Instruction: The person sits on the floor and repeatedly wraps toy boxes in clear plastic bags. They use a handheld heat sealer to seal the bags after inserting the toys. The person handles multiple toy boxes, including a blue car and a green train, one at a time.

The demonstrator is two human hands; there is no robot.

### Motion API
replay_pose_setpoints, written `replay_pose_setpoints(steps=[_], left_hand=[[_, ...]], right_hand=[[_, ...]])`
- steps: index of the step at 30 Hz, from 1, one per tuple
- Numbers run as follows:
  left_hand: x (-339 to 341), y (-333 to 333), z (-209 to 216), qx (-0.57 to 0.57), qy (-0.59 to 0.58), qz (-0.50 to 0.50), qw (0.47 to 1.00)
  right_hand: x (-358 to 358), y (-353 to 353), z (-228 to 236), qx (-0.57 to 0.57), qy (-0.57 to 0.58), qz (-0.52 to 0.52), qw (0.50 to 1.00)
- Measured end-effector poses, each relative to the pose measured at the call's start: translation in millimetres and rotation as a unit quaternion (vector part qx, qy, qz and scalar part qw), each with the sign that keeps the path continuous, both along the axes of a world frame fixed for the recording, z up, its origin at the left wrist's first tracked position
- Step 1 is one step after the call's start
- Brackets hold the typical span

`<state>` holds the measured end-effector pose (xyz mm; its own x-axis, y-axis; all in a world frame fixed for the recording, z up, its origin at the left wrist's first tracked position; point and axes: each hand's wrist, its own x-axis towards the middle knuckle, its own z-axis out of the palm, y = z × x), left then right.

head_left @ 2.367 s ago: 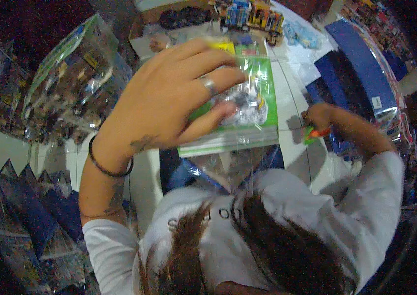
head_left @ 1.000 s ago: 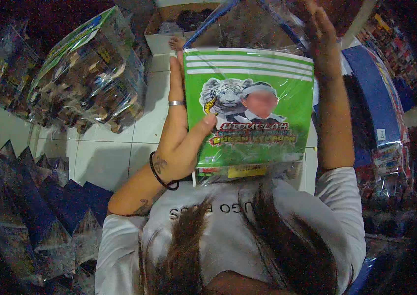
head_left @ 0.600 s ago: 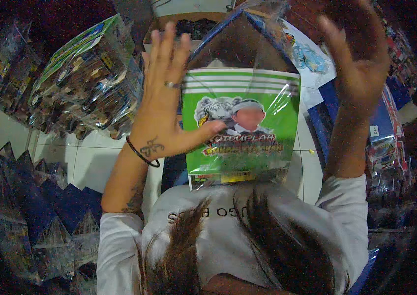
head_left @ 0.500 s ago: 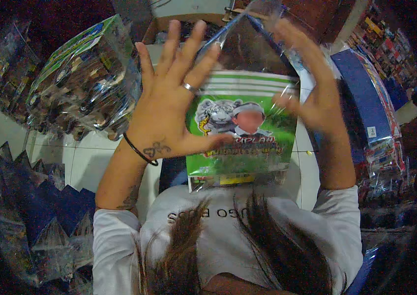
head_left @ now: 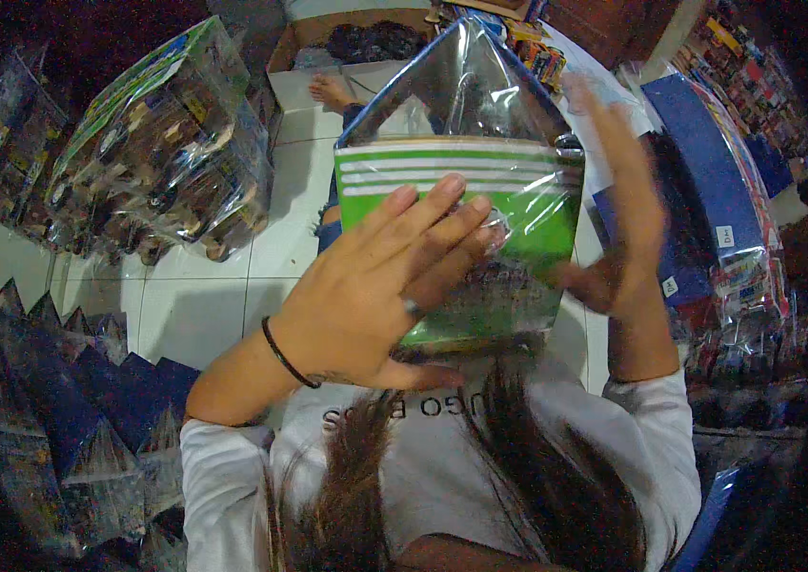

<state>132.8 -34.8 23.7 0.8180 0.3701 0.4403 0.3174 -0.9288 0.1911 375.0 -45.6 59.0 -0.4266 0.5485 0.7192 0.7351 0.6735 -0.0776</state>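
In front of my chest stands a pack wrapped in clear film (head_left: 533, 191), with a green printed front striped in white. Its top rises to a peak with blue edges, and the film over the dark opening shines. My left hand (head_left: 380, 272) lies flat across the pack's front, fingers stretched out and thumb low, covering much of the print. At the pack's right side my right hand (head_left: 618, 205) is held upright with its fingers extended, partly smeared by motion. Whether it touches the film I cannot tell.
At the left stands a large film-wrapped bundle with a green top (head_left: 161, 143). Pointed film-covered packs (head_left: 99, 429) line the lower left. Blue panels (head_left: 685, 153) stand at the right. Behind are a cardboard box (head_left: 313, 43) with dark contents and a bare foot (head_left: 333, 92).
My left hand has come down and inward onto the pack's front. The film at the top has settled into a peak. My right hand has shifted slightly lower along the side.
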Motion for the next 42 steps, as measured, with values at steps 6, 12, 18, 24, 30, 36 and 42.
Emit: replay_pose_setpoints(steps=[6, 12, 18, 24, 30, 36, 42], left_hand=[[21.0, 17.6, 11.4, 0.101, -0.064, 0.073, 0.990], [33.4, -23.8, -6.2, 0.014, 0.104, 0.122, 0.987], [34.6, -15.1, -12.7, 0.069, 0.052, 0.133, 0.987], [39.4, 10.3, 1.9, 0.033, -0.002, 0.123, 0.992], [44.0, 17.0, -2.7, 0.066, -0.029, 0.133, 0.988], [42.1, 17.9, -12.0, 0.130, -0.016, 0.162, 0.978], [37.9, 20.5, -16.7, 0.097, -0.005, 0.139, 0.986]], right_hand=[[-22.2, -23.4, -44.7, -0.090, -0.125, 0.125, 0.980], [92.7, -3.9, -131.5, -0.148, 0.258, -0.071, 0.952], [188.3, 83.8, -365.5, -0.433, -0.004, -0.389, 0.813], [219.1, 75.7, -345.3, -0.379, 0.134, -0.515, 0.757], [171.0, 85.2, -70.0, -0.025, 0.670, 0.031, 0.741], [10.7, 84.7, 68.0, -0.045, -0.005, 0.306, 0.951], [-95.0, 74.8, 109.7, -0.124, -0.395, 0.193, 0.890]])
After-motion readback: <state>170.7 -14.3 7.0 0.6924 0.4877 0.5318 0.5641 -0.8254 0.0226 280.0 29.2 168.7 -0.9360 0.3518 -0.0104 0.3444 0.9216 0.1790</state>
